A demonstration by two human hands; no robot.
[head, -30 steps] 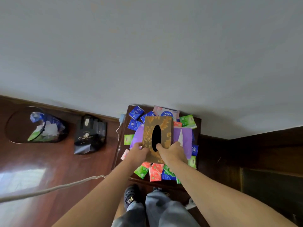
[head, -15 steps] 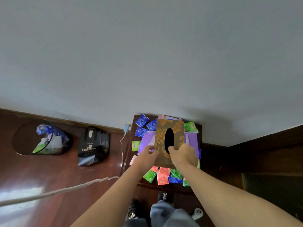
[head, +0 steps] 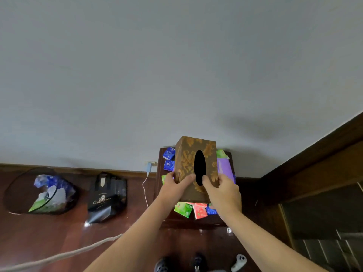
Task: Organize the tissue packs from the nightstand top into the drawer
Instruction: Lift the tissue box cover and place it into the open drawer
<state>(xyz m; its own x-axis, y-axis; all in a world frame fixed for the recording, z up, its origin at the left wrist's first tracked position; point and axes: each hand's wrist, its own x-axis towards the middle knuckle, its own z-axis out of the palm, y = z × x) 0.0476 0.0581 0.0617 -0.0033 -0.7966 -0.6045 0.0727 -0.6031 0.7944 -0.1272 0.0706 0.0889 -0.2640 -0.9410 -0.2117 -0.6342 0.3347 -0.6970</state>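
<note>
A brown tissue box (head: 188,163) with gold pattern and a dark oval slot is lifted above the dark wooden nightstand (head: 196,220). My left hand (head: 172,190) grips its near left corner and my right hand (head: 224,193) grips its near right side, thumbs on the top face. Under it lie small tissue packs: blue ones (head: 169,160) at the back left, a green pack (head: 183,209) and a red pack (head: 200,210) at the front, and a purple pack (head: 225,167) on the right. The box hides most of the pile. No drawer is visible.
On the wooden floor to the left stand a black paper bag (head: 106,197) and a dark wire bin (head: 39,191) with rubbish. A white charger cable (head: 145,185) hangs from a wall socket. Dark wooden furniture (head: 314,173) rises on the right. A rope (head: 59,256) crosses the floor.
Both hands have raised the tissue box off the pile of packs and tilted it up toward me. The view has shifted back and to the right.
</note>
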